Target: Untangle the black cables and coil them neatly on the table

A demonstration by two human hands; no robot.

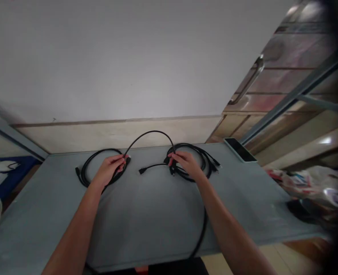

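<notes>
My left hand (109, 170) grips a coiled black cable (90, 165) near a connector at its end, on the left of the grey table (157, 214). My right hand (187, 165) closes on a second bundle of black cable (199, 152), whose several plug ends splay out to the right. A thin black cable arc (148, 133) rises between my hands. A short black lead with a plug (142, 170) runs from my right fingers toward the table's middle. Another black cable (201, 233) hangs over the table's front edge.
A black phone (240, 149) lies at the table's back right corner. Plastic bags (309, 183) are heaped beyond the right edge. A blue cloth (5, 179) lies beyond the left edge. A wall (114, 137) rises behind the table.
</notes>
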